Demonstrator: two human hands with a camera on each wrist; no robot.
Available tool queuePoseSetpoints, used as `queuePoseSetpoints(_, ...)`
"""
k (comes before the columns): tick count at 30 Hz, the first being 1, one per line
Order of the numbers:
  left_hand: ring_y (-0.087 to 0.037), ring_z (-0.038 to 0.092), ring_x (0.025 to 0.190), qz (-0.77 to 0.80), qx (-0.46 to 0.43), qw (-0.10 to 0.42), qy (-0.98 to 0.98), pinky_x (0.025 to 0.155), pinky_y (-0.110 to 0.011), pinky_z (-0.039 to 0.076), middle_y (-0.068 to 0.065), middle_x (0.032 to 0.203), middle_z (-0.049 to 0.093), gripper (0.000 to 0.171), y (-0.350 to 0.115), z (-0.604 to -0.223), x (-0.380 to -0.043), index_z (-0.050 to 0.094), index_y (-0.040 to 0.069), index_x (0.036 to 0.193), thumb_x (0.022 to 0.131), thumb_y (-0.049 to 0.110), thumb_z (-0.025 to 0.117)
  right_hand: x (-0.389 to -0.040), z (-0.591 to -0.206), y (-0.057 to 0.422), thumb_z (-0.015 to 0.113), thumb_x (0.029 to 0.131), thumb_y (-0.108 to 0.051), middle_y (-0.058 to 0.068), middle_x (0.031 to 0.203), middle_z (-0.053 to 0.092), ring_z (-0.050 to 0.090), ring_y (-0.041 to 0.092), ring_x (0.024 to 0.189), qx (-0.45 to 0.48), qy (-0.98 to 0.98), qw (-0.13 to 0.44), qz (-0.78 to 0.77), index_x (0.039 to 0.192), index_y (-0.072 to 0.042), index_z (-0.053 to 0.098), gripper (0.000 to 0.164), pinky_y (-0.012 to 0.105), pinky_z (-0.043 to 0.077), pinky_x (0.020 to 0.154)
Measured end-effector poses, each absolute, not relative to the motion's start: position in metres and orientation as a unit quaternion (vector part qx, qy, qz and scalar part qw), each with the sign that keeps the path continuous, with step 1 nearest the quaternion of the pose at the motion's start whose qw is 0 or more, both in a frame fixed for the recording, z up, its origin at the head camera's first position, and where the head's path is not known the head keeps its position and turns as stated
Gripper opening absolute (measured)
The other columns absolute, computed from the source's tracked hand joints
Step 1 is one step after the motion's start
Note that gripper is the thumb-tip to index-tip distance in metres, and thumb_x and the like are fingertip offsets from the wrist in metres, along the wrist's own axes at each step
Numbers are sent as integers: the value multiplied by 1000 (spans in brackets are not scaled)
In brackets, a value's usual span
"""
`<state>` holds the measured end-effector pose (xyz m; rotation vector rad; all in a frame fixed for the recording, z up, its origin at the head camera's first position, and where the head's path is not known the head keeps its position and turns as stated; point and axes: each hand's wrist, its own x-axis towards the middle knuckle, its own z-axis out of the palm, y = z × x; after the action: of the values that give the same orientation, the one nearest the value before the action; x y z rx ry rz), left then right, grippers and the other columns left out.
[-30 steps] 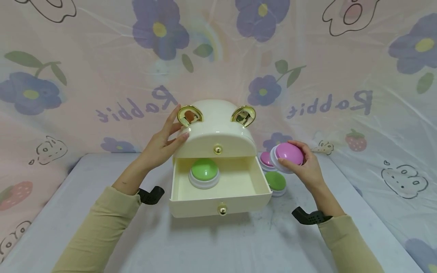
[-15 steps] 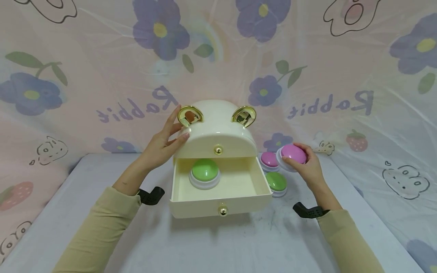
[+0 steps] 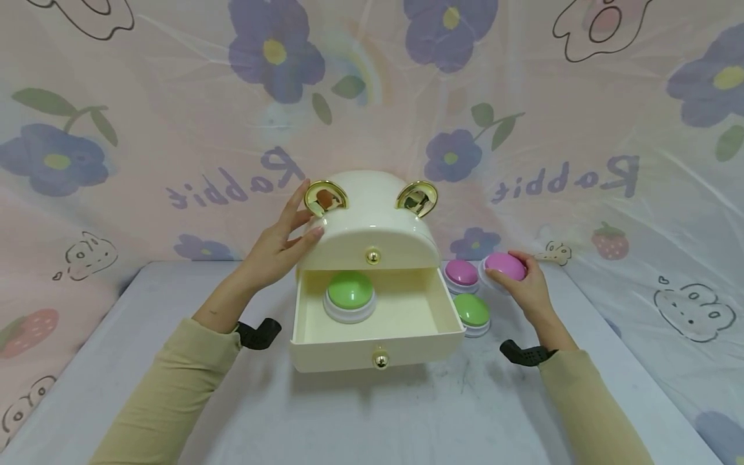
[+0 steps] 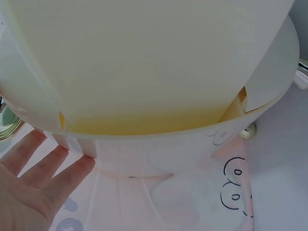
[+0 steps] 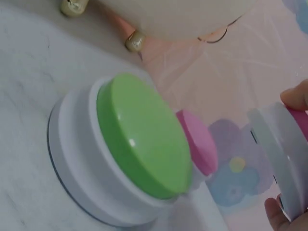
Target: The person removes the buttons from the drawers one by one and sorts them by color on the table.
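In the head view my left hand (image 3: pixel 273 255) rests against the left side of a cream storage box (image 3: pixel 372 219) with gold ears. Its fingers are fairly straight, and they touch the shell in the left wrist view too. The box's lower drawer (image 3: pixel 407 310) is pulled out, with a green push button (image 3: pixel 351 292) on a white base inside. My right hand (image 3: pixel 531 290) grips a pink push button (image 3: pixel 506 266) between thumb and fingers, right of the box. That button looks tilted and off the table in the right wrist view.
Beside the drawer's right side another green push button (image 3: pixel 472 310) stands on the white table (image 3: pixel 372 420), with a second pink push button (image 3: pixel 461 273) behind it. A patterned cloth (image 3: pixel 372 97) hangs behind the box. The upper drawer, with a gold knob (image 3: pixel 373 256), is closed.
My right hand has moved a little right and down with the pink push button, away from the box. The left hand and drawer hold their places.
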<state>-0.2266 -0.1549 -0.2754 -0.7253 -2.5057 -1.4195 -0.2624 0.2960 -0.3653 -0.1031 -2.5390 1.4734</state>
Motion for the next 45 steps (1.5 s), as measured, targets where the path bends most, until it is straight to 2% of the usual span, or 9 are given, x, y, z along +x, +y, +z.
queuePoseSetpoints(13,-29,35,141,-474,-242,86,-842,106,-54,40,-16,149,39,74,-155,-275,-226,0,44,152,100,25,50,-283,-391,310,68,88,-36,26,150,25,29,42,135,-84,-864,77,490,148,1,22,84,57,29,112)
queuePoseSetpoints(24,-29,36,140,-473,-247,89,-841,105,-54,40,-15,148,42,74,-154,-275,-229,1,40,153,100,25,50,-294,-402,317,67,88,-36,30,150,24,28,43,137,-138,-873,52,466,149,2,20,86,54,27,114)
queuePoseSetpoints(34,-27,36,140,-474,-243,85,-842,105,-52,41,-14,148,41,74,-154,-275,-227,1,43,152,100,25,51,-301,-411,316,65,90,-34,32,151,22,27,46,137,-138,-882,34,448,150,2,18,84,55,26,114)
queuePoseSetpoints(45,-28,36,140,-473,-240,89,-843,105,-54,41,-14,149,40,73,-155,-275,-228,1,41,153,100,25,50,-308,-410,319,62,92,-37,34,151,18,23,48,139,-120,-896,13,427,150,6,12,88,55,23,115)
